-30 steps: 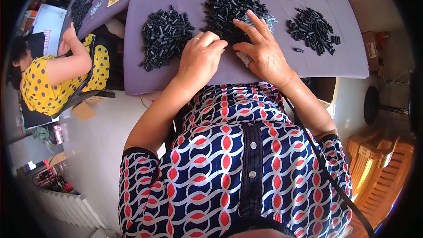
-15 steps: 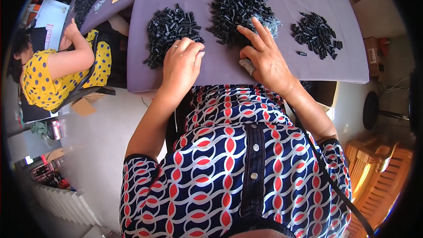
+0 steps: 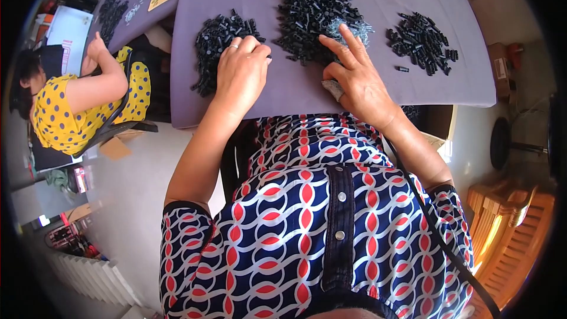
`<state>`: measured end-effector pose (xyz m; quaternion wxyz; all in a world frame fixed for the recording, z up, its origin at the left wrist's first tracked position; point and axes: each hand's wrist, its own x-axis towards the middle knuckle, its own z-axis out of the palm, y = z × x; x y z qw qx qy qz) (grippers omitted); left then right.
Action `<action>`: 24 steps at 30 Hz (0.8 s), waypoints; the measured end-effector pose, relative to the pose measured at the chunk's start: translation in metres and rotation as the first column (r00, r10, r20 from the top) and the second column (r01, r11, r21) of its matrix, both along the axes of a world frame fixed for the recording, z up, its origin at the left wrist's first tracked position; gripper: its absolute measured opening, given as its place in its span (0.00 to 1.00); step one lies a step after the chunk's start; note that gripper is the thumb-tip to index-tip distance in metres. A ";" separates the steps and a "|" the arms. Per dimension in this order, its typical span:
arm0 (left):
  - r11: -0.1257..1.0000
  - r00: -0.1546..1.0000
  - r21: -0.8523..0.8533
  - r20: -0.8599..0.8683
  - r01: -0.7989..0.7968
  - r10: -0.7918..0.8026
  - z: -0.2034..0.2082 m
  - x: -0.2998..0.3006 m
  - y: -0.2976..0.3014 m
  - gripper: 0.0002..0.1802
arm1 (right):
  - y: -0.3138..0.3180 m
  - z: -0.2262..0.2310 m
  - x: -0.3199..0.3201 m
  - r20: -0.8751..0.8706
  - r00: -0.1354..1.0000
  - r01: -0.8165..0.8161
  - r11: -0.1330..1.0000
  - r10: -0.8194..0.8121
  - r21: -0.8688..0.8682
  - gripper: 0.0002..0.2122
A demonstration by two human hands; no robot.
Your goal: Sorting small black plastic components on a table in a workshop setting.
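Note:
Loose black cylindrical pieces lie in heaps on the table. My left hand (image 3: pixel 241 74) is at the near right edge of the left heap (image 3: pixel 220 38), its fingers closed; a small black piece (image 3: pixel 269 57) shows at the fingertips. A ring is on one of its fingers. My right hand (image 3: pixel 361 85) hovers by the near side of the middle heap (image 3: pixel 307 18). Its index finger bends down to the thumb, which wears a grey wrap (image 3: pixel 333 88); what they pinch is hidden. The other fingers stretch over small silvery metal parts (image 3: pixel 354 28).
A third, smaller black heap (image 3: pixel 420 44) lies on the right of the purple-grey covered table (image 3: pixel 449 91), with one single piece (image 3: pixel 402 69) beside it. To the left a person in a yellow dotted top (image 3: pixel 71 103) sits at another table. A wooden chair (image 3: pixel 514 236) stands at lower right.
My left hand has shifted slightly, its fingers curling in, and a black piece now shows at its fingertips. The right hand stays nearly still. The whole view has shifted a little.

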<state>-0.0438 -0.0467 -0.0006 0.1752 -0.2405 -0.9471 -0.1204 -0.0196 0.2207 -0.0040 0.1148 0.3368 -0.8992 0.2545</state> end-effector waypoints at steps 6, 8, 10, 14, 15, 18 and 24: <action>0.999 1.000 0.018 -0.005 0.030 -0.030 0.003 -0.001 0.006 0.06 | 0.004 -0.001 0.001 0.007 1.000 0.011 1.000 -0.011 0.018 0.11; 0.997 0.995 0.056 -0.085 0.061 -0.056 0.004 0.000 0.011 0.08 | 0.002 -0.001 -0.001 0.003 1.000 -0.004 0.999 0.004 0.032 0.11; 0.980 0.995 0.180 -0.063 0.082 -0.071 0.002 0.002 0.016 0.08 | 0.001 -0.002 -0.002 -0.003 1.000 -0.020 0.999 0.020 0.044 0.11; 0.801 0.952 0.599 0.249 -0.008 -0.176 -0.004 0.028 0.038 0.07 | 0.000 -0.002 -0.005 -0.027 1.000 -0.008 0.997 0.006 -0.079 0.15; 0.769 0.935 0.639 0.281 -0.015 -0.215 -0.008 0.033 0.043 0.08 | 0.000 0.002 -0.004 -0.022 1.000 -0.003 0.992 0.000 -0.127 0.15; 0.671 0.843 0.731 0.436 -0.128 -0.314 -0.015 0.037 0.053 0.08 | -0.002 0.009 -0.003 -0.004 1.000 -0.013 0.990 0.012 -0.140 0.15; 0.470 0.645 0.813 0.569 -0.344 -0.510 -0.012 0.033 0.056 0.09 | -0.002 0.008 -0.002 0.004 1.000 -0.027 0.971 0.029 -0.238 0.11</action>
